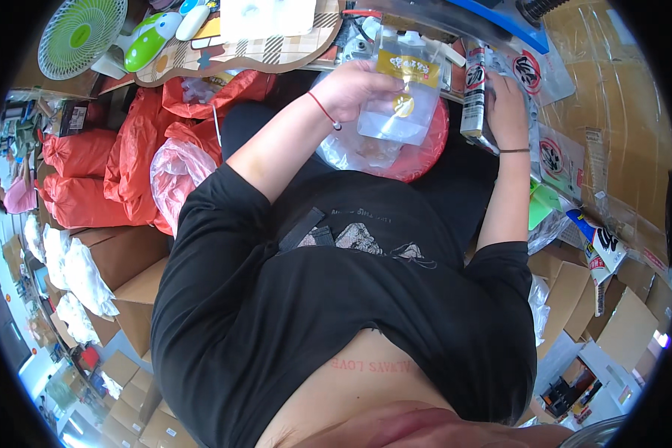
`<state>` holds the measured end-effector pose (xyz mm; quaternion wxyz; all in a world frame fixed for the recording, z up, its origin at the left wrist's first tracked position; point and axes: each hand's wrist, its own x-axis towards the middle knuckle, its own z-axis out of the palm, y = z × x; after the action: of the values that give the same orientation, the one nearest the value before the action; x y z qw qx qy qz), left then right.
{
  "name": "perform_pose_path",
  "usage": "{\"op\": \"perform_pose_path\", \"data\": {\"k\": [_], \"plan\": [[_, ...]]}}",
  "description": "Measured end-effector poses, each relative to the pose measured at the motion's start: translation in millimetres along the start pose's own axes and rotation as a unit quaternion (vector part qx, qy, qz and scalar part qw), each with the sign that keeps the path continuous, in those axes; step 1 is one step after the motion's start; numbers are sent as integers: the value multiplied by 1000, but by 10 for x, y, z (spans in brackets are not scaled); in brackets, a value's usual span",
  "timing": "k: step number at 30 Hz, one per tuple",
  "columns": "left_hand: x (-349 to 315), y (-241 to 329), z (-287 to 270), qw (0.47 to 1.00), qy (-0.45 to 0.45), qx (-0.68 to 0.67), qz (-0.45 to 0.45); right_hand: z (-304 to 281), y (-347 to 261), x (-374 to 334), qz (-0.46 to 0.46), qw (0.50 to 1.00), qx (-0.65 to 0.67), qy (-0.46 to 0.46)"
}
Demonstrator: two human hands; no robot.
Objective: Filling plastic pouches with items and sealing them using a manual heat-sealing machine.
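My left hand (358, 93) pinches a clear plastic pouch (392, 123) with a gold printed band across its upper part. The pouch hangs over my lap, above a red basin (433, 153) lined with clear plastic film. On the right, my right hand (509, 112) reaches to a narrow upright box (473, 104) with black-and-white print. Its fingers stretch out along the box's right edge, and the fingertips are only partly seen. No held thing shows in that hand.
A worktop with a plaid mat (261, 45) and a green-and-white fan (82, 33) lies beyond my left arm. Red plastic sacks (89, 157) are piled at the left. A large cardboard box (605, 97) wrapped in clear film stands at the right. Open cartons (127, 269) flank me.
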<state>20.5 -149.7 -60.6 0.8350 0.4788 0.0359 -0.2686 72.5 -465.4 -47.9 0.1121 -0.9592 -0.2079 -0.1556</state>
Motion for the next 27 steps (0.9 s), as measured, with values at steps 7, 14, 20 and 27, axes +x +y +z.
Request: {"op": "perform_pose_path", "data": {"k": [7,14,20,27], "plan": [[-25,596,-689,709,298,535,350,-42,111,-81,13,1000,-10,-13],[-454,384,-1425,313,212,829,412,-470,-163,-280,64,982,149,91],[-671,178,-679,901,140,342,225,-493,-936,-246,31,969,241,43],[-646,-29,8,912,40,389,124,-535,-1313,56,26,826,563,36]]}}
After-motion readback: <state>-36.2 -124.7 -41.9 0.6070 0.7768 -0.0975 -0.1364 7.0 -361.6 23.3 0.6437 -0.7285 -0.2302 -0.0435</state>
